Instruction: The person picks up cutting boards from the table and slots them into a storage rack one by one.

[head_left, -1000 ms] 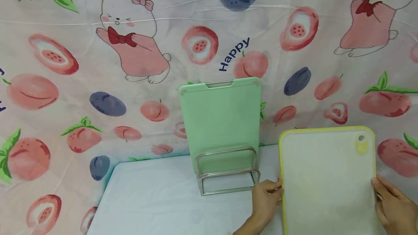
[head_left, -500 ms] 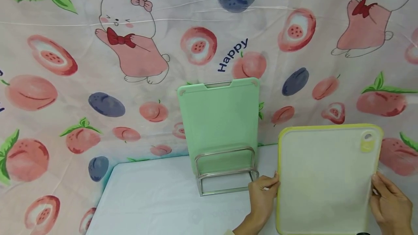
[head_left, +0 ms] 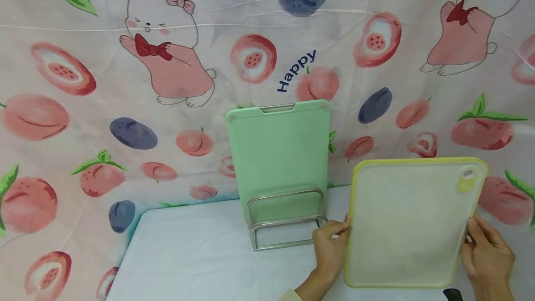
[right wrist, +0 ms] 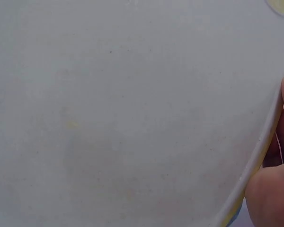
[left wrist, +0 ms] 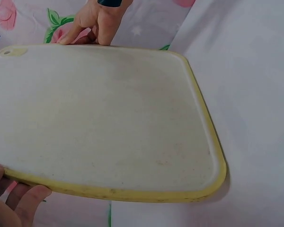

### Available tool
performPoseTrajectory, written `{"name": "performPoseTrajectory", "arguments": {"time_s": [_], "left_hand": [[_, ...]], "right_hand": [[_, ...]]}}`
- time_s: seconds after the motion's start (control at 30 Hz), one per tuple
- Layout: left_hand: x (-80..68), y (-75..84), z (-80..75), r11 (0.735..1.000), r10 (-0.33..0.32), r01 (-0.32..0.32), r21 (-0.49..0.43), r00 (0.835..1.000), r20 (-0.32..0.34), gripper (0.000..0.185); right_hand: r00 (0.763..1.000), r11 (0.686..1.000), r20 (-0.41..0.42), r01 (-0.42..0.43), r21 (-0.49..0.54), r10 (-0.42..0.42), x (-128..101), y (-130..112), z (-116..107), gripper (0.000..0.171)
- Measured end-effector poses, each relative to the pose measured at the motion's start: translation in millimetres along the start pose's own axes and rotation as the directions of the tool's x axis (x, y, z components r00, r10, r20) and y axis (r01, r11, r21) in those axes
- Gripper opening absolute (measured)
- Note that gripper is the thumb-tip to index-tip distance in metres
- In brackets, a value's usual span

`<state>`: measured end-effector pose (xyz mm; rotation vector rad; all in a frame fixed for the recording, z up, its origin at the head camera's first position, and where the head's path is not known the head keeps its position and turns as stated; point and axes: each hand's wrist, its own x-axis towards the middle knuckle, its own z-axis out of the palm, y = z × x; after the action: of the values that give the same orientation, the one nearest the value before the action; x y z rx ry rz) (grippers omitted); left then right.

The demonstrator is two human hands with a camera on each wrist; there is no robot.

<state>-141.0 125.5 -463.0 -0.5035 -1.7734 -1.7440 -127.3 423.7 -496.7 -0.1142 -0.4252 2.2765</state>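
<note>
A whitish cutting board (head_left: 411,226) with a yellow rim is held up at the right of the head view, tilted so that its whole face shows. My left hand (head_left: 331,249) grips its left edge, thumb at the front. On the opposite edge my right hand (head_left: 486,252) pinches the rim. The left wrist view shows the same board (left wrist: 104,118) between both hands, while its face fills most of the right wrist view. Left of it, a green cutting board (head_left: 280,157) stands upright in a metal rack (head_left: 288,222), near my left hand.
A white-covered table (head_left: 188,245) lies below the rack. Behind it hangs a cloth (head_left: 246,3) printed with fruit and rabbits. A small dark object (head_left: 453,294) shows at the bottom edge, under the board's lower right corner.
The yellow-rimmed board has tilted and shifted slightly left with both hands, and its lower edge has come into view. The green board stays in the rack.
</note>
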Motion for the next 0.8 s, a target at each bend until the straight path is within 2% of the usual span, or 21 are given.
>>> {"name": "performPoseTrajectory", "arguments": {"time_s": [0.23, 0.43, 0.53, 0.63, 0.7, 0.8], "left_hand": [[2.9, -5.8, 1.1, 0.999, 0.037, -0.037, -0.023, 0.999, -0.018, 0.011], [-3.6, -32.7, 8.4, 0.999, 0.035, -0.037, -0.028, 0.998, -0.046, 0.004], [-7.2, -39.8, 9.6, 0.999, 0.033, -0.035, -0.033, 0.998, -0.062, 0.003], [-7.0, -41.5, 9.7, 0.998, 0.041, -0.044, -0.039, 0.996, -0.073, 0.005], [-2.5, -33.2, 7.8, 0.998, 0.047, -0.05, -0.032, 0.996, -0.077, 0.006], [1.4, -31.7, 8.6, 0.998, 0.067, -0.068, -0.012, 0.994, -0.09, 0.007]], "right_hand": [[1.0, 0.997, 0.016, -0.008, 0.08, 0.007, 2, 5, 0, 0.024], [0.998, 0.986, 0.053, -0.05, 0.156, 0.043, 0, 6, -1, 0.026], [0.996, 0.984, 0.058, -0.073, 0.165, 0.065, 0, 6, -1, 0.025], [0.994, 0.98, 0.067, -0.099, 0.17, 0.089, 0, 6, 0, 0.025], [0.992, 0.978, 0.074, -0.112, 0.175, 0.1, 1, 6, 1, 0.024], [0.992, 0.974, 0.075, -0.11, 0.196, 0.097, 2, 8, 3, 0.021]]}}
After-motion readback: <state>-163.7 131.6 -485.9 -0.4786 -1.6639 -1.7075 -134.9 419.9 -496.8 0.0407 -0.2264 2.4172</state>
